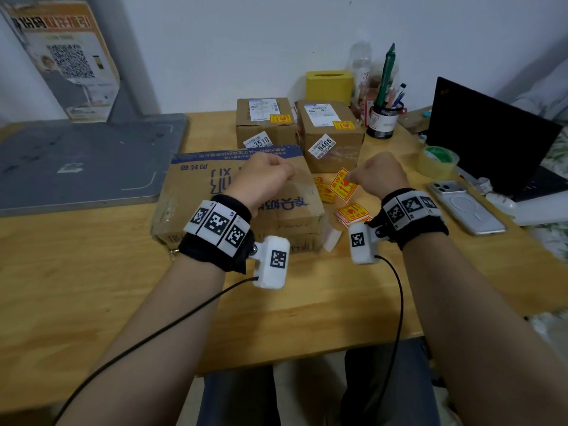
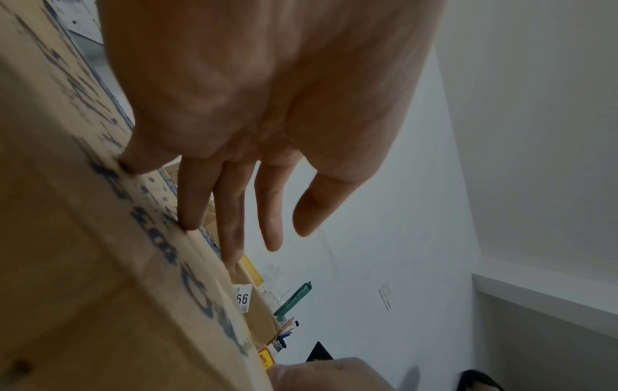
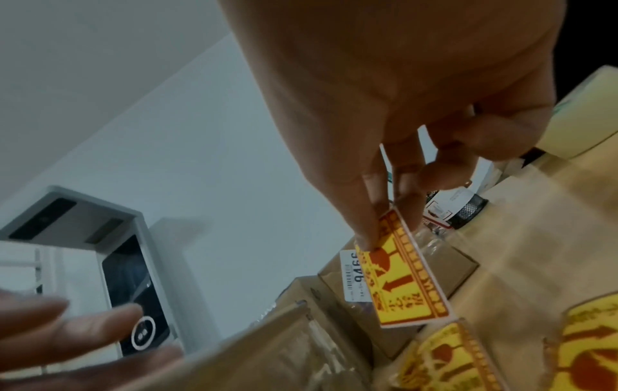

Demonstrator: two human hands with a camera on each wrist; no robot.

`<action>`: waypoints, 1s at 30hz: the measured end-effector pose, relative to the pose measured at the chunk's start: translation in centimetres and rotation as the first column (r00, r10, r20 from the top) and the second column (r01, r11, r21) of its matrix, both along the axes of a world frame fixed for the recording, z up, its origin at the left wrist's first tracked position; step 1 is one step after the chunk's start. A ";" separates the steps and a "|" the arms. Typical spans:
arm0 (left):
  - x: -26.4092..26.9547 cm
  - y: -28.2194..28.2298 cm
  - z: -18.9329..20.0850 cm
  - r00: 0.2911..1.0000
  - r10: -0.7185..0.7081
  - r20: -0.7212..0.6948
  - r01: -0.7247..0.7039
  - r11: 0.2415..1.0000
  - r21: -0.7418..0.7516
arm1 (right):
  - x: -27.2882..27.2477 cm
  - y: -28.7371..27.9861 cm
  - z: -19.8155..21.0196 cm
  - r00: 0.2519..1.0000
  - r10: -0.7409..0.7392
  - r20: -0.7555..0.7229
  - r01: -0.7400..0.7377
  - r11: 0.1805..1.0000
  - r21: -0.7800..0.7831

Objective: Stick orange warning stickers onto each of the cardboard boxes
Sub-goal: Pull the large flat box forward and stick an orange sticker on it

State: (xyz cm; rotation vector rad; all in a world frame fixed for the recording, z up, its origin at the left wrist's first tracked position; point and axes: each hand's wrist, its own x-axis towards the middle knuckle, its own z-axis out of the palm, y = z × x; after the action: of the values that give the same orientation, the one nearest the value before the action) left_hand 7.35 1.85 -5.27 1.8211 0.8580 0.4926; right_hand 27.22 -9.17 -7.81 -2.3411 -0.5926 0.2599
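Note:
A large flat cardboard box point(image 1: 239, 192) with blue print lies in front of me. My left hand point(image 1: 276, 172) is over it; in the left wrist view its straight fingers point(image 2: 230, 211) touch the box top point(image 2: 83, 264) with their tips and hold nothing. My right hand point(image 1: 359, 176) hovers to the right of the box and pinches an orange warning sticker point(image 1: 342, 184) by its top edge, with the sticker point(image 3: 401, 275) hanging tilted. Two smaller boxes point(image 1: 264, 124) point(image 1: 330, 133) stand behind, each with an orange sticker point(image 1: 280, 119) point(image 1: 343, 125) on top.
Loose orange stickers point(image 1: 352, 212) and a white backing strip point(image 1: 332, 238) lie right of the big box. A tape roll point(image 1: 438, 161), phone point(image 1: 467, 207), laptop point(image 1: 491, 136) and pen holder point(image 1: 382, 121) fill the right side. A grey board point(image 1: 86, 161) lies at the left.

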 end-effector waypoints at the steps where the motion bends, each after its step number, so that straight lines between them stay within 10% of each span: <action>1: 0.0 0.0 0.0 1.000 0.002 0.001 -0.002 1.000 0.000 | -0.1 0.0 0.2 1.000 0.013 -0.013 -0.012 0.998 0.054; 10: -1.4 0.0 1.1 0.952 0.106 0.289 -0.095 0.994 -0.052 | -4.9 0.9 3.7 0.851 0.463 -0.247 -0.196 0.717 0.669; 30: -3.7 2.9 0.2 0.904 0.102 0.416 0.008 0.967 -0.253 | -6.1 5.1 3.1 0.790 0.577 -0.208 -0.312 0.670 0.673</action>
State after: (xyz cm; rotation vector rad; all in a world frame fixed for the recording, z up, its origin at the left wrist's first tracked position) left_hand 3.68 4.75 -5.10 1.3905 0.6281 0.7478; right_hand 21.09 -4.05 -4.74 -1.4122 -0.8940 0.6665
